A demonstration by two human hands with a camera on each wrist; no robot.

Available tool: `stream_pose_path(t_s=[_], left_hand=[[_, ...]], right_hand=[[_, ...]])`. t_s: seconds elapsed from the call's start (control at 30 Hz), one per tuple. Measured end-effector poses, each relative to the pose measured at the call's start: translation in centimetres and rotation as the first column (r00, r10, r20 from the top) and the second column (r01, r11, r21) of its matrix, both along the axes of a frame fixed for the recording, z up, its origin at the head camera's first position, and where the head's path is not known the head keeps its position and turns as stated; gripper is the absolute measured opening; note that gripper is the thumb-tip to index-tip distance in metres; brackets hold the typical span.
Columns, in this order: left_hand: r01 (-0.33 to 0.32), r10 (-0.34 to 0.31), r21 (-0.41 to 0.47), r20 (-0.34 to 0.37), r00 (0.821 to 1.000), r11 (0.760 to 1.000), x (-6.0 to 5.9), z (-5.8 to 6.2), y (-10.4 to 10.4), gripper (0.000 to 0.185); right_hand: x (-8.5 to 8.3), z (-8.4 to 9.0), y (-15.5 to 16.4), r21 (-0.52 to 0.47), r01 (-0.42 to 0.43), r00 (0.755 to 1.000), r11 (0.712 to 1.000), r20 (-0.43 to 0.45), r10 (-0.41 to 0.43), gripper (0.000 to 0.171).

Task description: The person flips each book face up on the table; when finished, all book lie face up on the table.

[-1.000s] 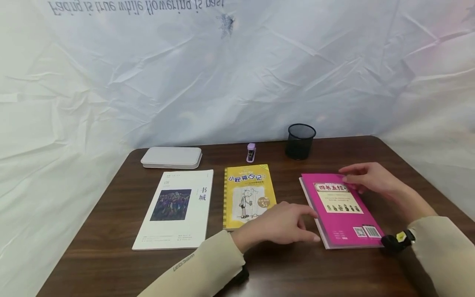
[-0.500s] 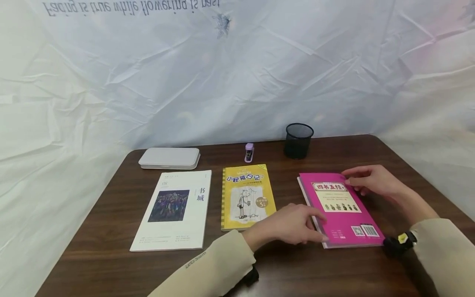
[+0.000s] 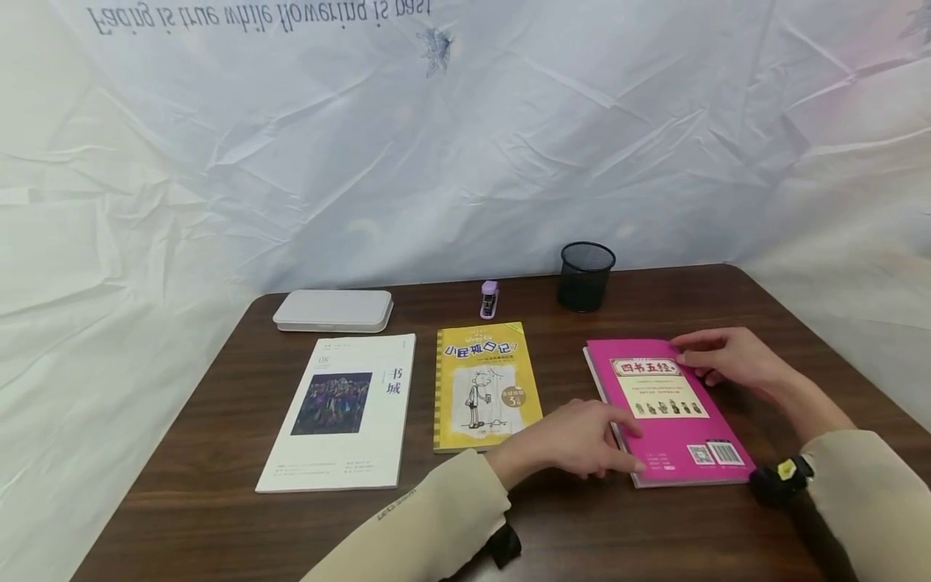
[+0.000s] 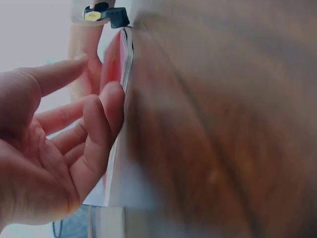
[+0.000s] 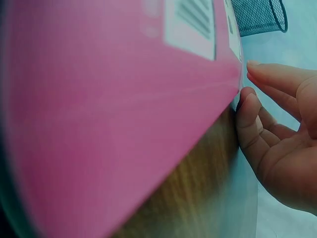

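Currently I see both hands at the pink book (image 3: 665, 408), which lies flat on the bench (image 3: 218, 404), right of centre, its cover up and its barcode at the near end. My left hand (image 3: 582, 440) rests at the book's left edge near the near corner; in the left wrist view its fingers (image 4: 106, 111) are relaxed, only slightly bent, with the tips touching the page edges, and they grip nothing. My right hand (image 3: 727, 360) lies at the far right corner of the book, fingers extended and loose, the tips touching the cover edge; the right wrist view shows those fingers (image 5: 252, 119) against the edge, not closed round it.

Left of the pink book, apart from it, lies a yellow book (image 3: 483, 384), and further left a white book (image 3: 342, 412). Along the far side of the bench stand a black mesh cup (image 3: 586, 276), a small purple stapler (image 3: 490, 299) and a flat grey case (image 3: 333, 310). A creased white sheet (image 3: 465, 145) hangs behind the bench.
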State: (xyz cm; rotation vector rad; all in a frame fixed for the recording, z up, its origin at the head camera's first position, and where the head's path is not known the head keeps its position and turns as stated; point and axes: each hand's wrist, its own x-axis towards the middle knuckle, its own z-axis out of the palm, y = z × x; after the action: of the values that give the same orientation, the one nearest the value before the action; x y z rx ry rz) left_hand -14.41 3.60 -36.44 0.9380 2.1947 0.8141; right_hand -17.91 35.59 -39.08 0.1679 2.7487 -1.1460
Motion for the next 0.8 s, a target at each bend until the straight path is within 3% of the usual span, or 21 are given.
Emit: stream_pose_path(t_s=[0.17,0.4,0.8], left_hand=[[-0.028,0.028,-0.008,-0.039,0.999,1.0,0.1,-0.8,0.4,0.037],[-0.034,0.021,-0.056,-0.208,0.978,0.998,0.1,-1.4,1.2,0.036],[-0.035,-0.021,-0.166,-0.327,0.945,0.986,0.8,-1.7,2.0,0.061]], right_hand=[[0.0,-0.2,-0.1,0.031,0.012,1.0,0.999,-0.003,-0.012,0.064],[-0.3,0.0,-0.3,0.077,-0.026,1.0,0.997,-0.005,0.027,0.062],[-0.8,0.8,-0.6,0.087,-0.118,0.992,0.989,0.048,0.114,0.071]])
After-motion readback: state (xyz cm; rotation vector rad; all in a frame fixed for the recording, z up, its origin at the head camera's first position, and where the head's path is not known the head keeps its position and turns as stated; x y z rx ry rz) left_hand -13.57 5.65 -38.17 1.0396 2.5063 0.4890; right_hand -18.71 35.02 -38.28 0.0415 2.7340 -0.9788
